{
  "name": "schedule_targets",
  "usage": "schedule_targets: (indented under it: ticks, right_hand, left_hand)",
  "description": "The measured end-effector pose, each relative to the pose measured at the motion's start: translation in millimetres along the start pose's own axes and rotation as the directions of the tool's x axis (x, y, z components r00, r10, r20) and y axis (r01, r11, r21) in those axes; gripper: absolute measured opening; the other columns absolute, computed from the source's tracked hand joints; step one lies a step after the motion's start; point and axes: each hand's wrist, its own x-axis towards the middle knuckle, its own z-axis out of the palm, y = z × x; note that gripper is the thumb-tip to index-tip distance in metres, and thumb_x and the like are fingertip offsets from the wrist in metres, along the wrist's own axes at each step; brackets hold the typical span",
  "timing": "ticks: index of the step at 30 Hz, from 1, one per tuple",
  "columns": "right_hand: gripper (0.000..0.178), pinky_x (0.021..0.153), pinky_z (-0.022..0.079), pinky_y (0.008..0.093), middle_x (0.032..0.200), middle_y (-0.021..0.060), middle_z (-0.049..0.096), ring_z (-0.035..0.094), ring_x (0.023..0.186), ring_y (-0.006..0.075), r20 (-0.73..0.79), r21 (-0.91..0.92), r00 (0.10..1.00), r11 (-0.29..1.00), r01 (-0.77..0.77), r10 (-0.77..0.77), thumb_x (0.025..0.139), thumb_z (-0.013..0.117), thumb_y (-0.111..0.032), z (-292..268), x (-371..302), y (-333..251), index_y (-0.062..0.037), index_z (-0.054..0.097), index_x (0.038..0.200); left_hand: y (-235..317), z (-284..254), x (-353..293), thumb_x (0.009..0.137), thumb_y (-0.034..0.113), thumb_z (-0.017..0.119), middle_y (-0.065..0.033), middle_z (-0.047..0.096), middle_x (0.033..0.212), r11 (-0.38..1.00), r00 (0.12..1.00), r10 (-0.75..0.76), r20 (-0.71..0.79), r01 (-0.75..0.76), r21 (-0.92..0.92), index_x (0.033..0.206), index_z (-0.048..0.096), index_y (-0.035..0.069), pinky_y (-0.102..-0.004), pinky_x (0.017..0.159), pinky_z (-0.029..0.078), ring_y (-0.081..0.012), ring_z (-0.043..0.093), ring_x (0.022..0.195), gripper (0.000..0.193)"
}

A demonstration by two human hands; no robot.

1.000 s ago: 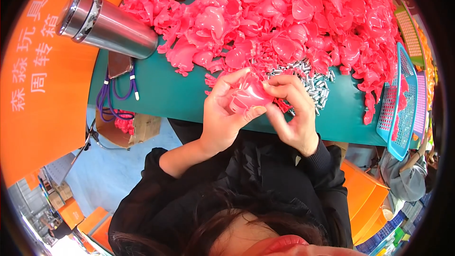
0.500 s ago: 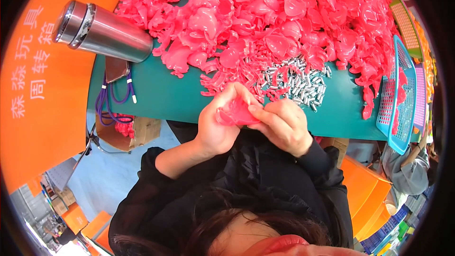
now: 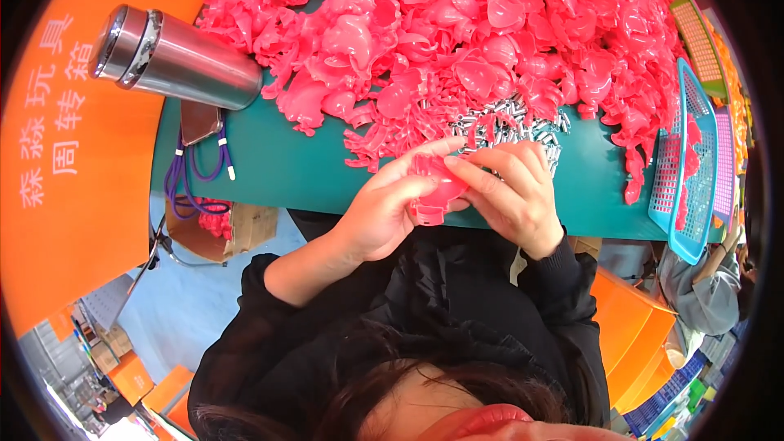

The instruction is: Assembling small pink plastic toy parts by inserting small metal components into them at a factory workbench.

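Note:
Between my hands, just over the table's front edge, is a curved pink plastic shell (image 3: 445, 186) with its hollow side up. My left hand (image 3: 390, 202) grips it from the left, thumb laid across it. The fingertips of my right hand (image 3: 516, 194) are closed at the shell's right rim; whether a small part sits between them is hidden. Just beyond my hands lie many small silvery metal cylinders (image 3: 539, 132), partly covered by my right hand. Behind them a big heap of glossy pink plastic shells (image 3: 490, 24) spreads over the green table (image 3: 302, 163).
A steel flask (image 3: 188, 57) lies at the left, with a dark phone-like object (image 3: 200, 121) on a purple cord (image 3: 181, 184) near it. A blue basket (image 3: 692, 196) stands at the right edge. A cardboard box (image 3: 245, 229) with pink pieces sits below left.
The pink shell has turned, so its hollow inside and a notched end now show. My right hand has moved slightly right and up, now covering part of the metal cylinders.

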Motion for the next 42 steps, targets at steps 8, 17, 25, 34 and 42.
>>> schedule_targets:
  ticks: [8, 17, 25, 34, 42]
  right_hand:
    - [0.052, 0.081, 0.047, 0.035, 0.102, 0.0051, 0.063, 0.056, 0.093, 0.0252, -0.067, 0.137, 0.993, 0.987, -0.085, 0.095, 0.058, 0.07, 0.004, 15, -7, -9, -0.0096, 0.068, 0.108]
    - [0.038, 0.092, 0.041, 0.0369, 0.108, 0.0111, 0.063, 0.055, 0.106, 0.0289, -0.168, 0.126, 0.944, 0.956, -0.266, 0.285, 0.067, 0.074, -0.005, -14, 2, 8, -0.0044, 0.065, 0.103]
    - [0.018, 0.075, 0.037, 0.0352, 0.093, 0.0017, 0.056, 0.051, 0.092, 0.0239, -0.112, -0.27, 0.906, 0.865, -0.423, 0.408, 0.069, 0.076, -0.018, -4, -9, 31, -0.012, 0.065, 0.082]
    - [0.011, 0.071, 0.047, 0.0243, 0.086, 0.0075, 0.066, 0.061, 0.077, 0.0129, -0.229, 0.311, 0.812, 0.831, -0.462, 0.537, 0.08, 0.063, 0.007, 1, -1, 21, -0.0016, 0.059, 0.085]
    - [0.01, 0.06, 0.039, 0.0184, 0.081, 0.0035, 0.057, 0.051, 0.067, 0.0058, 0.104, 0.571, 0.905, 0.72, -0.394, 0.413, 0.083, 0.063, 0.004, -8, 27, -2, 0.0029, 0.059, 0.093]
  left_hand:
    - [-3, -9, 1, 0.092, 0.002, 0.038, -0.0159, 0.036, 0.142, 0.834, 0.988, 0.153, 0.036, -0.149, 0.531, 0.141, 0.028, -0.004, -0.0345, 0.106, 0.035, -0.022, 0.04, 0.129, 0.051]
    - [25, -1, 3, 0.094, 0.008, 0.037, -0.0202, 0.041, 0.138, 0.97, 0.994, 0.111, 0.016, -0.112, 0.217, 0.141, 0.029, 0.002, -0.0379, 0.08, 0.054, -0.0303, 0.063, 0.098, 0.048]
    - [29, -9, 7, 0.095, 0.015, 0.037, -0.0234, 0.025, 0.147, 0.963, 0.96, 0.271, 0.065, -0.271, -0.012, 0.148, 0.011, 0.005, -0.0382, 0.092, 0.05, -0.0399, 0.05, 0.118, 0.06]
    - [19, -5, 1, 0.093, 0.008, 0.05, -0.0231, 0.024, 0.148, 0.988, 0.986, 0.139, 0.089, -0.145, 0.061, 0.148, 0.007, 0.005, -0.0372, 0.094, 0.049, -0.0429, 0.038, 0.129, 0.07]
    - [9, -8, 7, 0.095, 0.009, 0.044, -0.0099, 0.062, 0.105, 0.978, 0.998, -0.019, 0.058, 0.007, 0.21, 0.128, 0.048, -0.001, -0.0253, 0.077, 0.049, -0.0136, 0.062, 0.091, 0.035]
